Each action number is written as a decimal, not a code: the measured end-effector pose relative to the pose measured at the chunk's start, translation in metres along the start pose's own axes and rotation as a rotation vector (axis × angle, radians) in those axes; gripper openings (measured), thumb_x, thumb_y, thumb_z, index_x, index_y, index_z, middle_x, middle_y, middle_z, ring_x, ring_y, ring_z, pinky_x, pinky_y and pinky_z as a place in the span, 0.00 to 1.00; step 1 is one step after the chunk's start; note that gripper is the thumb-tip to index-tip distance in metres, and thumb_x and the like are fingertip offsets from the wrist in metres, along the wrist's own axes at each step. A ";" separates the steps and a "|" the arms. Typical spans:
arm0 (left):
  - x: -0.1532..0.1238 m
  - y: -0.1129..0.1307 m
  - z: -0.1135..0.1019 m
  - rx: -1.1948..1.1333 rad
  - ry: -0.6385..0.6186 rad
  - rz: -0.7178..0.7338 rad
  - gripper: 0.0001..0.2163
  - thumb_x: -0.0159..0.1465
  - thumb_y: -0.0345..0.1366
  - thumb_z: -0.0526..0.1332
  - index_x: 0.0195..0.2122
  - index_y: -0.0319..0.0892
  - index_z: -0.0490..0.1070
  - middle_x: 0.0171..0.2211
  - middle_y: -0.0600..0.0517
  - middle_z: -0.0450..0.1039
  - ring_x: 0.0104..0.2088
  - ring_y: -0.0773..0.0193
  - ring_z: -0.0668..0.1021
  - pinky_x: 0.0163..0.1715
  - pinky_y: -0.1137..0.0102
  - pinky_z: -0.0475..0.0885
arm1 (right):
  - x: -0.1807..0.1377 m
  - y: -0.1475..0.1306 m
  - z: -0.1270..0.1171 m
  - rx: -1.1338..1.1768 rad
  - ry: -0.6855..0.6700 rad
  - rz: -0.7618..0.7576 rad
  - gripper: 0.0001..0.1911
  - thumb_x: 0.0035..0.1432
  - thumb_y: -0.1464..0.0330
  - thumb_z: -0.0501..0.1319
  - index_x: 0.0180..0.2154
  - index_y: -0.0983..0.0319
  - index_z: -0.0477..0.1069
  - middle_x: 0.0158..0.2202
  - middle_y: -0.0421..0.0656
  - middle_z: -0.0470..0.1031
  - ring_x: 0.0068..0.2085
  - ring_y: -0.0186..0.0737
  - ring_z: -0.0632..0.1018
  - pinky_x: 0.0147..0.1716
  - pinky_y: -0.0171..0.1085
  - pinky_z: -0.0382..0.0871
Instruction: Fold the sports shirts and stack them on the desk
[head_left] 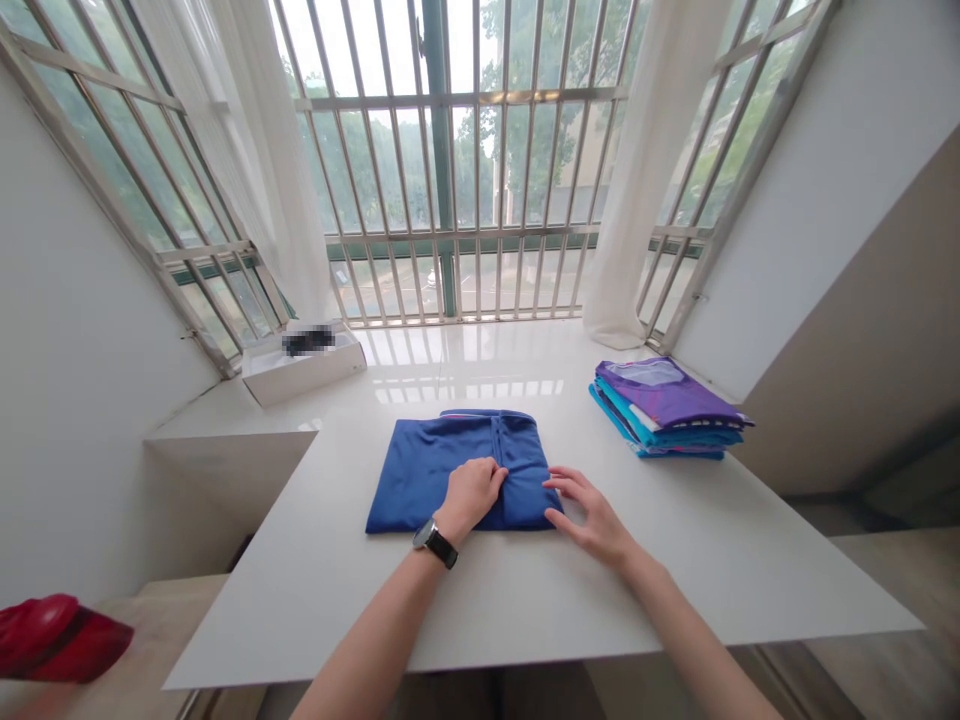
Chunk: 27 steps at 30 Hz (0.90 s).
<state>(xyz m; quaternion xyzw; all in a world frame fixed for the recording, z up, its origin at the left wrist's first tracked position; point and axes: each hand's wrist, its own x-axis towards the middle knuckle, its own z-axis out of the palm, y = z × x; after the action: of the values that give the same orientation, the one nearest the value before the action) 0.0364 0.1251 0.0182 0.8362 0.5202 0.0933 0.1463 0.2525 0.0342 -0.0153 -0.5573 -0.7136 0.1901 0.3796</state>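
A dark blue garment (431, 460) lies folded in a wide rectangle on the white tabletop, with a folded-over strip along its right part and a thin pale and pink edge at the back. On top of it rests my left hand (474, 492), a watch on the wrist, its fingers curled closed on the cloth beside the fold line. My right hand (589, 515) is at the garment's right edge, fingers apart and curved, fingertips touching or just over the cloth. Whether the garment is a shirt cannot be seen.
To the right stands a stack of folded clothes (667, 410), purple on top and turquoise below. A white box (304, 365) with a blurred dark patch sits back left. Barred windows and white curtains (626, 180) border the white table (315, 600). A red object (64, 635) is lower left.
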 end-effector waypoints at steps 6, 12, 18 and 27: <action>-0.006 0.003 -0.002 -0.022 0.018 0.030 0.18 0.72 0.46 0.50 0.37 0.43 0.76 0.39 0.46 0.80 0.41 0.57 0.80 0.39 0.68 0.69 | -0.020 -0.005 0.005 -0.042 0.001 -0.007 0.07 0.62 0.64 0.59 0.41 0.57 0.71 0.46 0.47 0.72 0.45 0.44 0.77 0.44 0.41 0.75; -0.006 0.005 0.006 -0.059 0.021 -0.035 0.21 0.69 0.52 0.52 0.35 0.43 0.77 0.36 0.46 0.80 0.38 0.55 0.80 0.36 0.68 0.69 | -0.019 0.001 0.009 0.074 0.011 0.022 0.07 0.63 0.62 0.59 0.34 0.57 0.72 0.42 0.45 0.72 0.39 0.42 0.76 0.35 0.38 0.74; -0.004 0.008 0.012 -0.099 0.023 -0.041 0.16 0.67 0.49 0.56 0.33 0.45 0.77 0.35 0.49 0.80 0.38 0.56 0.80 0.36 0.68 0.69 | -0.018 0.002 0.008 0.095 -0.011 0.014 0.09 0.63 0.61 0.59 0.32 0.57 0.73 0.41 0.45 0.71 0.40 0.42 0.76 0.36 0.38 0.74; 0.001 -0.002 0.009 -0.236 -0.007 0.016 0.13 0.65 0.44 0.59 0.28 0.43 0.75 0.28 0.51 0.78 0.31 0.61 0.78 0.28 0.71 0.62 | -0.021 0.001 0.009 0.089 -0.046 0.071 0.08 0.59 0.65 0.61 0.29 0.58 0.73 0.42 0.44 0.70 0.35 0.38 0.76 0.36 0.37 0.73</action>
<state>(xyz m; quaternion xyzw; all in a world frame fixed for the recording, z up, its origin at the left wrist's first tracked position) 0.0372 0.1254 0.0094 0.8176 0.4986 0.1520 0.2447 0.2481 0.0163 -0.0285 -0.5603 -0.6928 0.2476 0.3805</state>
